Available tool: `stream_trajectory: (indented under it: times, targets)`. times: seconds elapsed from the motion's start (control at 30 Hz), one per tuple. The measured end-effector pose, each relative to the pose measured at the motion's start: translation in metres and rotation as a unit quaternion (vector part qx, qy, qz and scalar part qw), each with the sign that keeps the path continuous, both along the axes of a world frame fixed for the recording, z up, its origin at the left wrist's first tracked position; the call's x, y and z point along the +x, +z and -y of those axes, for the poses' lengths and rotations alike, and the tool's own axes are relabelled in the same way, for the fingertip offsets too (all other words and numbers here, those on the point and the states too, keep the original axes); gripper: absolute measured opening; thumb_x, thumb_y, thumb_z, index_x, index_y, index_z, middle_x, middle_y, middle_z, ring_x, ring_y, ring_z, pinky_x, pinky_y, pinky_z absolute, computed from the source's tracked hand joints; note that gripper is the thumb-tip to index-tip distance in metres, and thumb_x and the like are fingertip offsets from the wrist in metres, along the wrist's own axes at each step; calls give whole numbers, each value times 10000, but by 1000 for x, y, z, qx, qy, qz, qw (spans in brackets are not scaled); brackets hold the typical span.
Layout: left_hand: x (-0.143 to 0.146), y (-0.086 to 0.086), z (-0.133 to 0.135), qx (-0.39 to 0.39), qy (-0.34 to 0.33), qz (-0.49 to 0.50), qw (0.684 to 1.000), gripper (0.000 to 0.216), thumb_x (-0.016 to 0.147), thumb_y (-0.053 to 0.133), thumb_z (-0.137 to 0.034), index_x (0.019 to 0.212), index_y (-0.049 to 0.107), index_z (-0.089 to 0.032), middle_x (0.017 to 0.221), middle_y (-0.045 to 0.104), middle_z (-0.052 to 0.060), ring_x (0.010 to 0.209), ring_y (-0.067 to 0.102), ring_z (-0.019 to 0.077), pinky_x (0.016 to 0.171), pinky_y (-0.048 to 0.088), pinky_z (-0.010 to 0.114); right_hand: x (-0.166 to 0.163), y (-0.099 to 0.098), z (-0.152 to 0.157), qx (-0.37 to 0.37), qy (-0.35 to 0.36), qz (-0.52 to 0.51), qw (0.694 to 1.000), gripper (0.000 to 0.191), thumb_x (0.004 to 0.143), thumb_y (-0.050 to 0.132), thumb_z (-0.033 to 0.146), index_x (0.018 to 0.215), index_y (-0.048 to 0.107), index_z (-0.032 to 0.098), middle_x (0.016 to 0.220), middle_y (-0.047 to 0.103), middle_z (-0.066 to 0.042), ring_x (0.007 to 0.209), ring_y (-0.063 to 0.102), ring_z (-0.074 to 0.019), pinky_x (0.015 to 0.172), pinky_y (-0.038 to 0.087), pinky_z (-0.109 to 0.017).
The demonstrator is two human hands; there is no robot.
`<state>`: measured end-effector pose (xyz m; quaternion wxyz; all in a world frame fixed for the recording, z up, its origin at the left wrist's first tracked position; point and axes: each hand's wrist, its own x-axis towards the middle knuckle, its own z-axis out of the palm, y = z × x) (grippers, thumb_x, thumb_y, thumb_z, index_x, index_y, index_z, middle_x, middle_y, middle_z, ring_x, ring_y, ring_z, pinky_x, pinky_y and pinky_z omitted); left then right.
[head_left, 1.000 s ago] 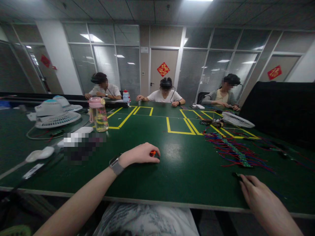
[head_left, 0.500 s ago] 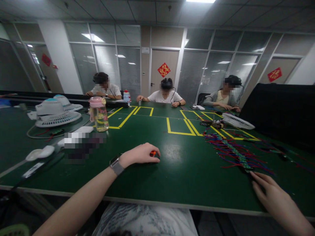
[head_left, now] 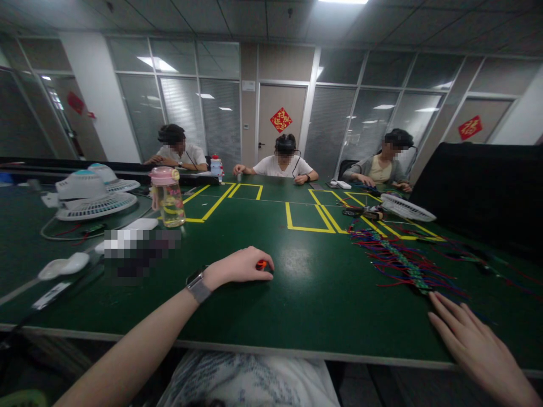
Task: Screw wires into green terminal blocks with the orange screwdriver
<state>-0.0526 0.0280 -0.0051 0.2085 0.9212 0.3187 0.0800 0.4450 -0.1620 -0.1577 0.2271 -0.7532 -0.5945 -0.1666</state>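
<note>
Fingers (head_left: 258, 257) of the left hand (head_left: 237, 267) were curled closely over a small orange-red piece (head_left: 262, 264), seemingly to pin it to the dark green table (head_left: 314, 305), while the right hand (head_left: 470, 339) was laid flat, fingers (head_left: 447, 310) extended and empty, just beside a multicoloured wire bundle (head_left: 403, 260).

Office room fitted out as an assembly workroom. I sit at a long green table (head_left: 322, 294) marked with yellow tape boxes (head_left: 290, 216). Glass partitions with blinds (head_left: 186, 107), a tiled ceiling (head_left: 254, 17), seated co-workers (head_left: 280, 165) and bundled coloured wires (head_left: 399, 260) show it.
</note>
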Motion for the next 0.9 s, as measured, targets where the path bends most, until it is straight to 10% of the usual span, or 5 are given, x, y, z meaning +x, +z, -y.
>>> stream_trajectory:
  times: [0.3, 0.57, 0.73, 0.9]
  targets:
    - [1, 4, 4, 8, 10, -16, 1000, 353, 840, 606, -513, 1059, 707, -254, 1087, 686, 35, 1035, 610, 224, 847, 446, 293, -31, 34, -4, -42, -91, -121, 988, 737, 775, 338, 585, 1460, 349, 313, 1418, 539, -87, 1341, 426, -383, 1083, 363, -579]
    - [0, 4, 3, -2, 11, -16, 1000, 365, 852, 589, -515, 1074, 701, -248, 1108, 678, 46, 1045, 608, 228, 855, 442, 298, -32, 92, -15, -2, -238, -283, 929, 774, 794, 247, 648, 1358, 536, 203, 1089, 695, -218, 1045, 638, -442, 869, 530, -562]
    - [0, 2, 1, -4, 10, -17, 1000, 374, 849, 585, -529, 1081, 695, -256, 1120, 671, 47, 1053, 602, 231, 871, 439, 305, -23, 94, -13, 112, -238, -300, 917, 558, 827, 339, 610, 1261, 606, 382, 1012, 706, -209, 1030, 632, -459, 795, 523, -620]
    - [2, 3, 4, 6, 10, -27, 1000, 357, 862, 575, -506, 1092, 689, -258, 1124, 677, 46, 1064, 605, 236, 874, 450, 307, -44, 115, -42, 394, -106, -364, 837, 469, 759, 480, 331, 1138, 704, 170, 1161, 698, -186, 1109, 646, -353, 960, 518, -493]
